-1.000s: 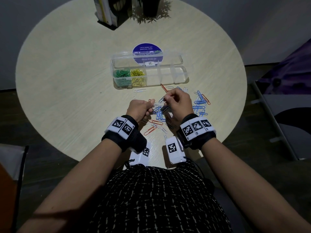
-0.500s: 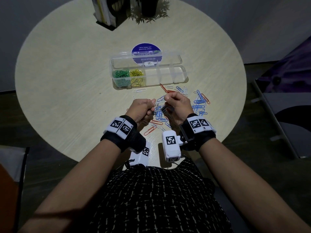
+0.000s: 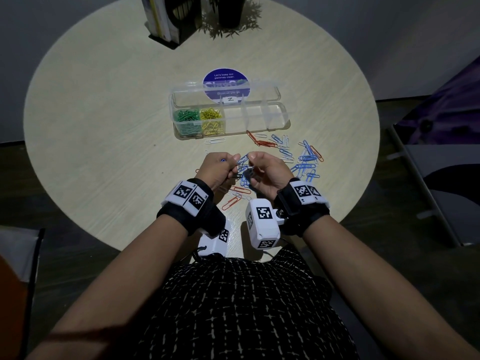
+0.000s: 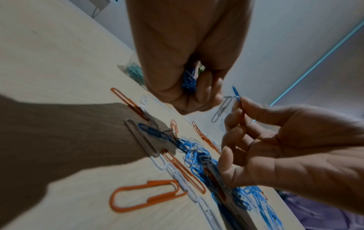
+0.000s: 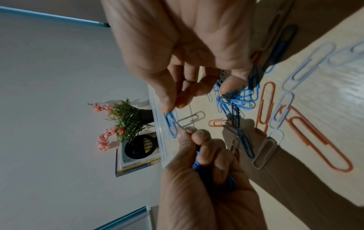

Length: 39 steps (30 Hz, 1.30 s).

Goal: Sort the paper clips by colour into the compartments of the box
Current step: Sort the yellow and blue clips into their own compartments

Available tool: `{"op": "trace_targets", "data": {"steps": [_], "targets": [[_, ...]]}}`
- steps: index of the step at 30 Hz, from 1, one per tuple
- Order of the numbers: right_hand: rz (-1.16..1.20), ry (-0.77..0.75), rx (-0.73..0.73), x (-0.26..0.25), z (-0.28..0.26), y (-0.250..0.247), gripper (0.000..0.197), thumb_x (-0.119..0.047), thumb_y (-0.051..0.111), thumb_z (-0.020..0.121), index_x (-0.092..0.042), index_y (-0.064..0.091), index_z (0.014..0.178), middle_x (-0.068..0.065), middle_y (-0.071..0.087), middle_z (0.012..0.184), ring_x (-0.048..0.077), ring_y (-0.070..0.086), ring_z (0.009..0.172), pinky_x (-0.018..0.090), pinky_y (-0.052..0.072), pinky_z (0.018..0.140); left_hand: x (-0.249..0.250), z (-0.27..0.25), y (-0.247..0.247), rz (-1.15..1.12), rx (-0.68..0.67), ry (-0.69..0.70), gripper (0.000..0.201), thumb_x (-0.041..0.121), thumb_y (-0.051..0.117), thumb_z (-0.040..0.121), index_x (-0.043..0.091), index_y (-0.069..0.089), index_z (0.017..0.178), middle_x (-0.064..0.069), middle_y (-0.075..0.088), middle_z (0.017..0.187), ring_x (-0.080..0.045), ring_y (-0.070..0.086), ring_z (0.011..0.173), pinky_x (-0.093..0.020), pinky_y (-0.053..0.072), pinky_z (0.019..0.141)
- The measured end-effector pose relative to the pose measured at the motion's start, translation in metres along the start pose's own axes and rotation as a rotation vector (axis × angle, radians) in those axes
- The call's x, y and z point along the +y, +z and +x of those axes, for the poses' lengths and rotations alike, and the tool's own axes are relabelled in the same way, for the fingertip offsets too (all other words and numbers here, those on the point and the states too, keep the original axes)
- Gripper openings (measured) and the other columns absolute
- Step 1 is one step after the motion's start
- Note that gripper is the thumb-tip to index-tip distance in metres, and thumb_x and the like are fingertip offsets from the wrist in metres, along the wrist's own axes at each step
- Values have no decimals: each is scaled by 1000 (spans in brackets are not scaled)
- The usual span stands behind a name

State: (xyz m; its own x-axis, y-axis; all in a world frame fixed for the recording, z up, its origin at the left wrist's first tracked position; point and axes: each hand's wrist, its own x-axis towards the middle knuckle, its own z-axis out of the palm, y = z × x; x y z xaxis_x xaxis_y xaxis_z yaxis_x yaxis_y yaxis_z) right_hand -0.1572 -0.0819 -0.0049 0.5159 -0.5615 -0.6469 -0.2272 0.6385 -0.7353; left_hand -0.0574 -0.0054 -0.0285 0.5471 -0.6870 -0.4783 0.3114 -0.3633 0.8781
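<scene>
The clear compartment box (image 3: 281,118) lies open mid-table, green clips (image 3: 187,120) in its leftmost cell and yellow clips (image 3: 211,120) in the one beside it. Blue, orange and white clips (image 3: 304,162) are scattered in front of the box. Just above that pile, my left hand (image 3: 232,162) grips a bunch of blue clips (image 4: 189,79), and its fingertips also pinch a grey clip (image 5: 191,119). My right hand (image 3: 253,158) pinches one blue clip (image 5: 171,124) between thumb and forefinger. That blue clip is hooked to the grey one.
A purple round sticker (image 3: 226,81) shows through the box's open lid. Books (image 3: 161,19) and a potted plant (image 3: 231,11) stand at the table's far edge. The near table edge (image 3: 130,252) curves close to my body. A large orange clip (image 4: 145,196) lies near my left wrist.
My right hand has turned palm-up and come slightly nearer to me, its fingertips now meeting the left hand's. The left hand has barely moved.
</scene>
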Motion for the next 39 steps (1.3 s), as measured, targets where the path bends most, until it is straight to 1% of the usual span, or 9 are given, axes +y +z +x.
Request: {"op": "trace_targets", "data": {"steps": [6,10,14,16,19,22,28,32,39], "targets": [[-40,-23,71,1,0,3,23,-6,56,89,-16,60,68,0,51,63,9,42,42,13,31,34,-2,1,-1,49,47,12,41,14,49,98,9,47,57,7,44,28,1,33,25,-8,30,35],[-125,-121,97,1,2,4,21,-2,59,86,-11,64,68,5,57,64,19,51,55,25,42,56,-3,1,0,101,85,28,42,16,51,97,12,47,56,9,45,28,-1,38,31,-15,33,44],[-433,-294,141,-2,3,7,11,0,59,83,2,70,82,1,59,68,18,55,71,27,48,73,-4,2,1,96,145,48,42,15,52,96,12,48,55,8,45,28,-8,44,36,-20,36,47],[-467,-316,151,-4,5,7,16,0,59,82,-5,68,69,1,59,66,20,56,75,33,49,80,-3,2,2,64,154,60,41,14,53,96,11,48,55,7,45,28,-15,45,43,-23,40,51],[-457,-294,155,-3,8,8,30,-1,57,83,-17,58,57,1,53,61,16,49,61,33,44,72,0,-2,2,16,117,73,40,10,51,97,9,48,57,6,45,28,-4,41,31,-26,43,54],[-349,-260,175,-3,10,7,30,1,55,84,-15,59,58,4,51,59,18,46,57,31,41,65,5,-9,1,-51,50,61,33,6,47,98,6,50,65,7,49,31,1,36,27,-15,39,40],[-160,-128,206,-8,8,6,28,2,55,83,-8,57,57,6,43,54,16,35,46,23,27,49,8,-12,-3,-48,31,85,25,-3,51,93,9,56,72,-7,60,68,2,38,30,-10,37,38],[-116,-88,193,-9,7,5,27,0,53,85,-7,56,60,4,42,55,7,34,33,23,26,48,8,-13,-2,-69,82,90,25,-2,53,93,10,57,71,3,63,58,2,38,30,-9,35,38],[-206,-183,124,-6,8,6,33,6,46,87,-12,53,59,5,43,57,14,37,51,25,33,52,9,-11,0,-110,137,28,25,-1,53,93,10,57,70,8,61,42,2,34,27,-8,33,35]]}}
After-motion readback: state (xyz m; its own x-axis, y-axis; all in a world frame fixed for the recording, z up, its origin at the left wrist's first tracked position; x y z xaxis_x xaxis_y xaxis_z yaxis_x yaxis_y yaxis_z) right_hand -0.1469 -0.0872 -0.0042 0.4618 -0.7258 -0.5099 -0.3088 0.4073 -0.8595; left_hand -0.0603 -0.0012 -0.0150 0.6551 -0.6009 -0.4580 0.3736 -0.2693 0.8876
